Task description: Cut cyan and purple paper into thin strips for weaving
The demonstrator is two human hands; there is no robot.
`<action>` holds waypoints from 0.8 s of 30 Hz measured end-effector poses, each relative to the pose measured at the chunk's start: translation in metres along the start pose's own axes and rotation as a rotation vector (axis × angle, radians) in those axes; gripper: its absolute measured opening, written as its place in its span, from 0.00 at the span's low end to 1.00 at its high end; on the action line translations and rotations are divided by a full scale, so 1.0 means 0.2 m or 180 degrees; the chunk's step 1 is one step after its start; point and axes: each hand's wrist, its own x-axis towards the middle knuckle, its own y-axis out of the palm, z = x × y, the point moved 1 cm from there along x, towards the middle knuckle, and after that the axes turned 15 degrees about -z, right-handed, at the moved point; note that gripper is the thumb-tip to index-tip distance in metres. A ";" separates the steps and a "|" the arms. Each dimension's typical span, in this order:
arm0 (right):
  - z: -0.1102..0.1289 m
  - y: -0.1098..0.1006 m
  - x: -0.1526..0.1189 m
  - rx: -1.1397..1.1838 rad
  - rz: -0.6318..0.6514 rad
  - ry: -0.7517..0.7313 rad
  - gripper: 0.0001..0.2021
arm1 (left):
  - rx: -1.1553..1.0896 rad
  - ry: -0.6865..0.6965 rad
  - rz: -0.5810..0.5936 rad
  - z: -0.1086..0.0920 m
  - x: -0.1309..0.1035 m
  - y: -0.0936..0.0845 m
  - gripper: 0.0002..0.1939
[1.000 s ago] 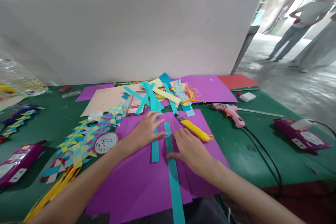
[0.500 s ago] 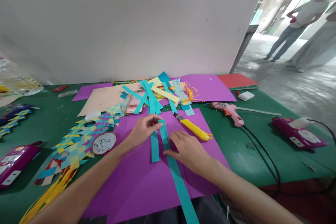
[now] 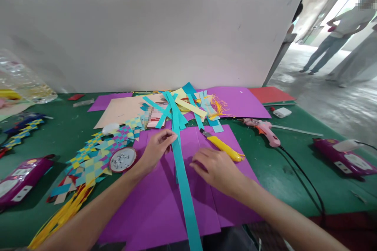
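A long teal paper strip (image 3: 185,196) runs from my left hand down past the front edge of the purple sheets (image 3: 153,208). My left hand (image 3: 160,145) pinches its upper end between thumb and fingers. Beneath it, another teal strip (image 3: 176,121) lies partly covered. To the right of the long strip, my right hand (image 3: 213,166) hovers with fingers curled and apart, holding nothing. Just beyond it lies a yellow cutter (image 3: 225,148) with its blade showing.
Paper strips (image 3: 191,108) pile up at the back. Woven paper pieces (image 3: 98,153) and a round pin dish (image 3: 123,159) lie left. A pink glue gun (image 3: 266,131) with a cable is right, near a purple power box (image 3: 343,157). People stand beyond the white panel (image 3: 147,43).
My left hand has drawn the long strip leftward, over the lower strip. My right hand has come off the long strip. The view has shifted slightly.
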 end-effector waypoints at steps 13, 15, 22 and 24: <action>-0.48 0.24 0.88 -0.1245 0.0365 0.0327 0.21 | 0.0301 0.0187 0.0314 0.04 -0.03 0.03 0.10; -0.52 0.31 0.90 -0.1368 0.0487 0.0343 0.18 | 0.0344 0.0106 0.0345 0.05 -0.03 0.03 0.10; -0.71 0.31 0.94 -0.1873 0.0633 0.0538 0.19 | 0.0375 -0.0071 0.0366 0.07 -0.03 0.03 0.10; -0.76 0.29 0.94 -0.2032 0.0594 0.0658 0.17 | 0.0357 -0.0080 0.0379 0.08 -0.03 0.03 0.10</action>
